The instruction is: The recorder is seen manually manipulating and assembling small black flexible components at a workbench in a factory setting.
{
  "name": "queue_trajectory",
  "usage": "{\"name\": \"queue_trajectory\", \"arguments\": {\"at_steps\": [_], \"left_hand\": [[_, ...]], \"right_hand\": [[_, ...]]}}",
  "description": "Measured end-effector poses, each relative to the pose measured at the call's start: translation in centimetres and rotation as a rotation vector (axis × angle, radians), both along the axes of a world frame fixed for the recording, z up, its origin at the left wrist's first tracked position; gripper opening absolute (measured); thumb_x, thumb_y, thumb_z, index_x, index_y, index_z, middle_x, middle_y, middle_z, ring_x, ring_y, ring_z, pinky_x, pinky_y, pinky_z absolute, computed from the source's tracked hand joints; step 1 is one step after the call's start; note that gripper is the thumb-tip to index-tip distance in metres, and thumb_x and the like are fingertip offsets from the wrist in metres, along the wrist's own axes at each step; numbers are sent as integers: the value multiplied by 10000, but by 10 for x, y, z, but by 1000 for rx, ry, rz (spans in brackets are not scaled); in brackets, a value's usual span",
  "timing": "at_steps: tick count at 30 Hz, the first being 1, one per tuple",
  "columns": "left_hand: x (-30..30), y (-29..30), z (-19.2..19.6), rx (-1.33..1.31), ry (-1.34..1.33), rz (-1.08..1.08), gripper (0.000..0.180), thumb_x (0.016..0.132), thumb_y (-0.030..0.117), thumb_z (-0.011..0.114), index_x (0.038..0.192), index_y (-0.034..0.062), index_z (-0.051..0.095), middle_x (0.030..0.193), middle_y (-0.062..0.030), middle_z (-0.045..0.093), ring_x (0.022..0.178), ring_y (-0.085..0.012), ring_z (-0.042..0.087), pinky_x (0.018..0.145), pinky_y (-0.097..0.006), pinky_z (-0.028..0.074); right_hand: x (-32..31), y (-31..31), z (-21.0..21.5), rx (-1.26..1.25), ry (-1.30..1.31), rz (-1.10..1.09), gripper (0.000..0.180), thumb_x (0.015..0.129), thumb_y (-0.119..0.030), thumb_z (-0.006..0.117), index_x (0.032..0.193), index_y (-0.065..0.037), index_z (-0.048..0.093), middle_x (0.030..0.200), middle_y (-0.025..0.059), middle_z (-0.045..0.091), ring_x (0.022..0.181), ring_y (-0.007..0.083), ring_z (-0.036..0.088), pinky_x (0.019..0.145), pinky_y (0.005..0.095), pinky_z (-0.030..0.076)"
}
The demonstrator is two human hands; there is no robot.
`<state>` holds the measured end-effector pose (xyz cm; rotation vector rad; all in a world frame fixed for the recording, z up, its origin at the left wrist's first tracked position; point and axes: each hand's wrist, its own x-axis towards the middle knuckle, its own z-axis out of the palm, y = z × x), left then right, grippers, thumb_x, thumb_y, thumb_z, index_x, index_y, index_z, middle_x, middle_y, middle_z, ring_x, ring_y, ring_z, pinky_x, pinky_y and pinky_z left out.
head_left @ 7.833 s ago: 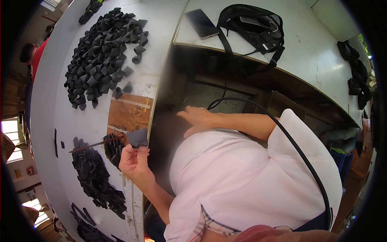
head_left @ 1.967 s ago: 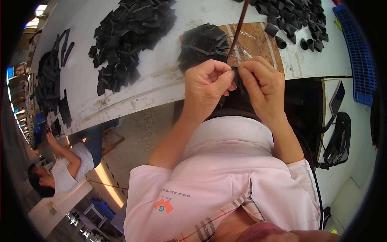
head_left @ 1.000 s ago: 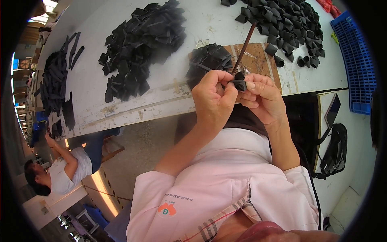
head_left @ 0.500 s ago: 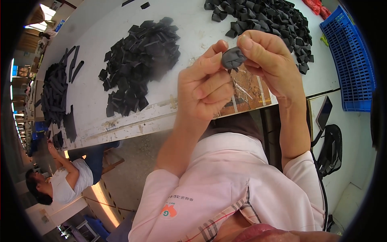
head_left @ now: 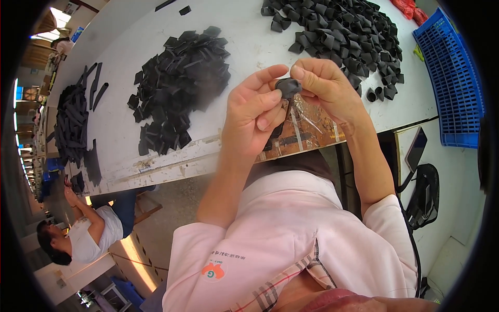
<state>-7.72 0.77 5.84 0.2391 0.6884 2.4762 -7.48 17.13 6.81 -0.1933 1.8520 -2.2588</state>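
A small dark grey folded fabric piece (head_left: pixel 289 87), rounded and bunched, is held up above the table's near edge. My left hand (head_left: pixel 255 106) pinches its left side between thumb and fingers, with the index finger stretched past the top. My right hand (head_left: pixel 323 83) grips the other side with thumb and fingertips. Beneath the hands lies a brown board (head_left: pixel 318 127) with thin pale strands across it. A dark strip beside my left fingers is partly hidden, and I cannot tell whether it joins the piece.
On the white table (head_left: pixel 244 41) lie a heap of flat black pieces (head_left: pixel 182 83), a pile of folded black loops (head_left: pixel 345 34) and a pile of black strips (head_left: pixel 71 119). A blue plastic basket (head_left: pixel 449 83) stands at right, near a phone (head_left: pixel 417 147). Another person (head_left: pixel 99 234) sits at lower left.
Both hands have come slightly down and left with the fabric piece, which is turned differently. My left fingers have loosened and opened out somewhat. More of the board's dark patches show below.
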Motion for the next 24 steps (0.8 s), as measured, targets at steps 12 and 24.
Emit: {"name": "queue_trajectory", "arguments": {"at_steps": [12, 24], "left_hand": [[16, 24, -3, -839, 285, 528, 100, 755, -58, 529, 843, -11, 542, 596, 21, 509, 416, 21, 324, 361, -158, 234], [-3, 1, -34, 91, -163, -78, 171, 836, 12, 416, 983, -26, 496, 734, -102, 569, 301, -29, 279, 293, -167, 203]], "right_hand": [[1, 7, -18, -45, -60, 59, 325, 847, -297, 544, 614, -86, 459, 551, -61, 360, 494, 17, 293, 423, 167, 215], [-12, 7, -23, -202, -152, 243, 333, 823, -358, 572, 660, -70, 533, 548, -63, 367, 496, 24, 317, 431, 167, 256]]}}
